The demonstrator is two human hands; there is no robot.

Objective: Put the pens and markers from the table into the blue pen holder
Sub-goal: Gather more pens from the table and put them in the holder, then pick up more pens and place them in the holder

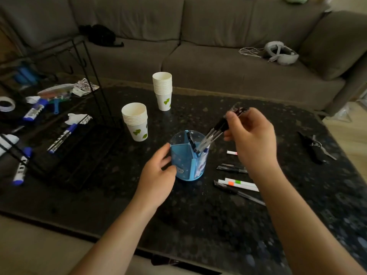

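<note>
Head view: right grip (252, 139) pinches pens (216, 130) into holder (186, 163), left grip (156, 175) holds it; cups (136, 122) far-left, loose pens (238, 184) right, open tabletop (198, 225) near

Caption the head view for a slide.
Right hand holds a bundle of black pens, tips inside the round blue pen holder the left hand grips.

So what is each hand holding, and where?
Right hand pinches a bundle of black pens near their upper ends; left hand cups the blue pen holder by its left wall.

Grey sofa (198, 62), white headset (282, 52), black wire rack (83, 151)
</note>
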